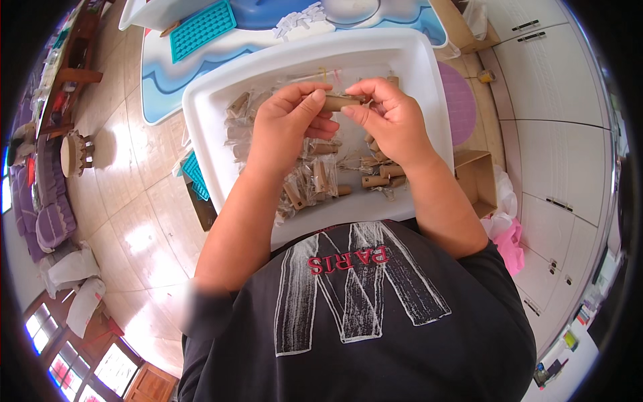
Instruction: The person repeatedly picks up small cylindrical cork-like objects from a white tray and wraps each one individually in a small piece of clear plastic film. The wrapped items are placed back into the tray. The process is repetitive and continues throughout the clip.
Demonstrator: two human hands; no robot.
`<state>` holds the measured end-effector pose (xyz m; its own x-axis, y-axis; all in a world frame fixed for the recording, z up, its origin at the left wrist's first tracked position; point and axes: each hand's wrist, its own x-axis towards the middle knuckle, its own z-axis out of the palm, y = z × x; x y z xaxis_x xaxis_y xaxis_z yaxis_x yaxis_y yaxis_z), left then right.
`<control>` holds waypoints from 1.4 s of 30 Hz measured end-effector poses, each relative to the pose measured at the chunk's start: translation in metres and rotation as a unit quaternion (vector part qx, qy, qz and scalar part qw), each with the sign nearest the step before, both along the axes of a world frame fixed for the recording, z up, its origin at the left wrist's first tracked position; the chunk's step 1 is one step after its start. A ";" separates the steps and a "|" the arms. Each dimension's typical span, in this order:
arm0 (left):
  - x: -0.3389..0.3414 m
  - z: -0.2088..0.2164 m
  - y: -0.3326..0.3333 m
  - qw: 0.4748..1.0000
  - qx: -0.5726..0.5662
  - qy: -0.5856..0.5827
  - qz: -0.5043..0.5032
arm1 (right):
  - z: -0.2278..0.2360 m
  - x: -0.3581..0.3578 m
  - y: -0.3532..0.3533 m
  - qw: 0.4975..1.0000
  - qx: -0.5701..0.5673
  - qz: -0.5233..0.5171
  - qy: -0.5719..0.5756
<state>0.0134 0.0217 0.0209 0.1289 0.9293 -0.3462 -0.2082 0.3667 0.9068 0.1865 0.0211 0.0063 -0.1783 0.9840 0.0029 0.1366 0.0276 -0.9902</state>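
Observation:
Above a white plastic tub (201, 120), a small brown cardboard tube (340, 102) lies nearly level between my two hands. My left hand (287, 124) pinches its left end with thumb and fingers. At the other end, the thumb and fingertips of my right hand (396, 124) close round it. Below my left hand, several similar tubes in clear plastic bags (321, 175) lie in the tub. Loose brown tubes (376, 181) and some thin stringy material are under my right hand. My hands hide part of the contents.
Behind the tub is a blue-and-white table (157, 87) with a teal gridded tray (203, 30) and a pile of small white pieces (301, 21). An open cardboard box (477, 181) stands right of the tub. A round wooden stool (77, 154) is on the tiled floor to the left.

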 end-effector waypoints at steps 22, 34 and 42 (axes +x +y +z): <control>-0.023 0.005 0.025 0.657 0.116 0.691 -0.279 | -0.005 0.013 0.010 0.985 0.014 -0.131 0.114; 0.002 -0.045 0.043 0.642 0.210 0.724 -0.143 | -0.002 0.010 0.010 0.984 0.019 -0.123 0.127; 0.005 -0.051 0.044 0.616 0.231 0.750 -0.070 | -0.004 0.011 0.011 0.983 0.029 -0.124 0.130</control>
